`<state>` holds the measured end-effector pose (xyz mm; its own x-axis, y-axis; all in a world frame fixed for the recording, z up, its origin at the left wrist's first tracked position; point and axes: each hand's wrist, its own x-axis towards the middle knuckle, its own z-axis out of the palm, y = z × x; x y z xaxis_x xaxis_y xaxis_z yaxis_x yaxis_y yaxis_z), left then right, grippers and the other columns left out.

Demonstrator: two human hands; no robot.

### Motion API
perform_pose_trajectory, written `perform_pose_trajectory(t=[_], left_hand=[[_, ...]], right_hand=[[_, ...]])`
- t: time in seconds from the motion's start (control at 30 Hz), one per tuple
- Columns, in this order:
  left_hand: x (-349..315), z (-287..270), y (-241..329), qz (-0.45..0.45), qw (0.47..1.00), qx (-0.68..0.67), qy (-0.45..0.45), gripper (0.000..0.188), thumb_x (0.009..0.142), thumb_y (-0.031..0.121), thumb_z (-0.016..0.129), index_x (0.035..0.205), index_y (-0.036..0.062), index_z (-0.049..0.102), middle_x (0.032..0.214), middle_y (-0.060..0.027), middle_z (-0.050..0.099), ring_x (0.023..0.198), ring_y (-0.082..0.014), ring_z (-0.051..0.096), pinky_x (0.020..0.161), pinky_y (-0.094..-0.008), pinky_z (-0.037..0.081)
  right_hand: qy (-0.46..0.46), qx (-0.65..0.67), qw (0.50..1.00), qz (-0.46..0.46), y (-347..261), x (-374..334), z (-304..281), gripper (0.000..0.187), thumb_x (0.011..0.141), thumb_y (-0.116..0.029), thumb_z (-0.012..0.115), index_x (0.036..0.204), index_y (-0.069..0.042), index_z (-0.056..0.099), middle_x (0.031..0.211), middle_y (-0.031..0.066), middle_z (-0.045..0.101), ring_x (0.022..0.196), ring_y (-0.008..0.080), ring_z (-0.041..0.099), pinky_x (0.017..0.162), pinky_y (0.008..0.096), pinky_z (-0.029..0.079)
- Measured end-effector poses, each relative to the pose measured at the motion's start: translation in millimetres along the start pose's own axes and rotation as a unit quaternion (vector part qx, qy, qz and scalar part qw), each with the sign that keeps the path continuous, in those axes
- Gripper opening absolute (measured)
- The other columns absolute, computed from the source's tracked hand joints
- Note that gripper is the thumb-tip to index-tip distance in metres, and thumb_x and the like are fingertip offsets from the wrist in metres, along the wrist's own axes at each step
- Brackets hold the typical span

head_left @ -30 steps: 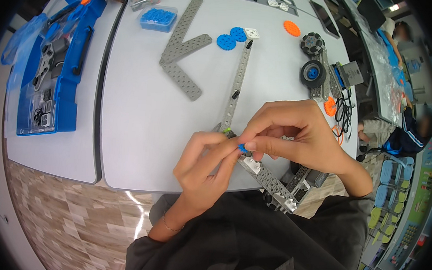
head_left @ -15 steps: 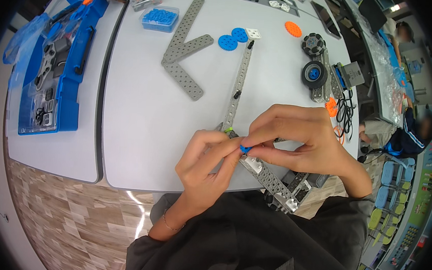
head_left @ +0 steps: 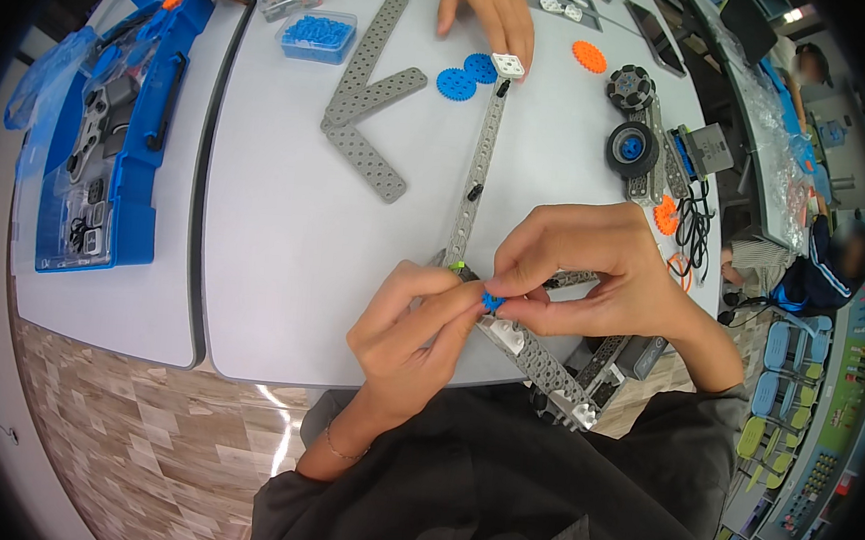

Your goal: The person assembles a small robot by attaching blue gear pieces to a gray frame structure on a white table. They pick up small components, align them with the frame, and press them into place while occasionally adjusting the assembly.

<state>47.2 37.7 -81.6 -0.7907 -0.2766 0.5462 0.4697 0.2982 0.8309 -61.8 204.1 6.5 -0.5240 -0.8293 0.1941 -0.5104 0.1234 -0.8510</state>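
Between my fingertips is a small blue toothed gear (head_left: 492, 301), mostly hidden by the fingers. My left hand (head_left: 410, 331) pinches it from the left, and my right hand (head_left: 593, 266) pinches it from the right. Just below lies a grey perforated beam assembly (head_left: 546, 370) with white pieces, jutting past the table's near edge. A long grey beam (head_left: 482, 158) with black pins runs from it toward the far side, ending at a white square plate (head_left: 507, 67). Another person's hand (head_left: 491, 13) reaches in beside that plate.
Two blue gears (head_left: 456, 84) and a V-shaped set of grey beams (head_left: 366, 105) lie left of the long beam. Beyond stands a box of blue pins (head_left: 318, 33). A wheeled assembly (head_left: 634, 149), black cables (head_left: 693, 228) and an orange gear (head_left: 589, 57) occupy the right. A blue case (head_left: 139, 169) sits far left.
Another person's hand has come in from the far edge to the white plate. My hands have barely shifted and still pinch the blue gear.
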Motion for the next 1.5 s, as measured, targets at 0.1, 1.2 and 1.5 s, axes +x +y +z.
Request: perform_pose_trajectory(t=[0.1,1.2,1.5], left_hand=[[-0.4,0.1,-0.1,-0.004,1.0,-0.003,-0.001,0.022,0.074,-0.014,0.078,0.093,-0.0037,0.075,0.085,-0.0074,0.063,0.068,-0.0166,0.058,0.057,-0.0276,0.045],[-2.8,2.5,-0.1,0.018,1.0,0.004,0.009,0.014,0.078,-0.011,0.076,0.09,-0.0069,0.073,0.085,-0.0101,0.066,0.067,-0.0207,0.056,0.058,-0.0291,0.044],[-3.2,5.9,4.0,-0.002,1.0,-0.001,0.014,0.014,0.076,-0.011,0.077,0.089,-0.0063,0.073,0.085,-0.0102,0.065,0.066,-0.0207,0.056,0.057,-0.0299,0.045]], right_hand=[[-0.004,0.007,1.0,-0.006,1.7,0.1,-1.0,0.015,0.077,0.002,0.082,0.09,-0.001,0.074,0.088,0.0071,0.072,0.065,0.0124,0.064,0.059,0.0253,0.051],[-0.12,-0.079,0.984,-0.107,-5.8,13.9,-11.7,0.017,0.076,-0.001,0.076,0.086,0.003,0.063,0.089,0.0081,0.059,0.071,0.0284,0.061,0.061,0.0369,0.05],[-0.121,-0.147,0.978,-0.087,-16.5,9.0,-10.8,0.017,0.077,0.003,0.078,0.078,0.003,0.061,0.092,0.0096,0.068,0.067,0.0219,0.065,0.054,0.0315,0.052]])
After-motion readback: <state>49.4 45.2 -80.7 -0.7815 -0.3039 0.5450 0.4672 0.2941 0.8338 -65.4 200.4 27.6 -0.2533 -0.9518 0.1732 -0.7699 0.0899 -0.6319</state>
